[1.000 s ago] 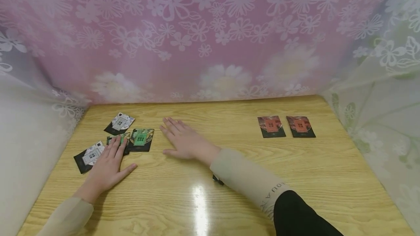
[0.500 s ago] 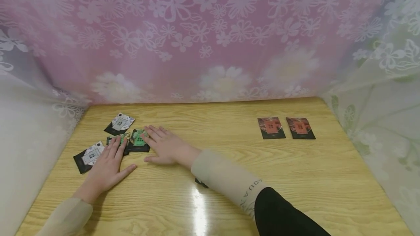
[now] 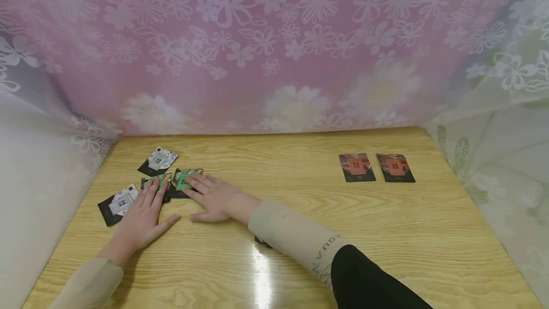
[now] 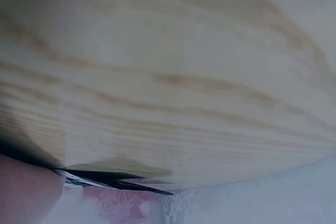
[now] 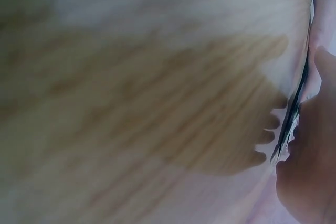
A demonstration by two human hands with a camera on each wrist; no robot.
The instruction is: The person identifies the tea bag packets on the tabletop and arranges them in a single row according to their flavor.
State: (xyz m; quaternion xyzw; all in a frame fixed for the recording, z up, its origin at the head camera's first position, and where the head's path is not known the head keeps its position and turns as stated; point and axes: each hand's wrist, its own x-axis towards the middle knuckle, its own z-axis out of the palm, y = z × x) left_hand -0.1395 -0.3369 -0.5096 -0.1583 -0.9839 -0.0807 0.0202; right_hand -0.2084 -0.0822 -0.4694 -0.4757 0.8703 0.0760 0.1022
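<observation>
My left hand [image 3: 136, 223] lies flat at the table's left, its fingertips over a black-and-green packet [image 3: 167, 180]. The fingers hide much of that packet. Beside it a second green packet [image 3: 182, 180] lies with its edge against the first. The straight fingers of my right hand [image 3: 218, 200] rest on this second packet's right side. One white-and-black packet [image 3: 119, 205] lies by the left hand, partly covered. Another white packet [image 3: 157, 161] lies farther back. In the right wrist view a dark packet [image 5: 298, 90] appears edge-on by the hand.
Two red-and-black packets [image 3: 357, 167] lie side by side at the back right of the wooden table [image 3: 300, 161]. A small dark object [image 3: 261, 242] pokes out beneath the right forearm, mostly hidden. Floral curtains [image 3: 279, 61] hang behind and at both sides.
My right hand has moved left, from bare table onto the right-hand green packet, then slightly back toward me. The left hand and the packets stay in place.
</observation>
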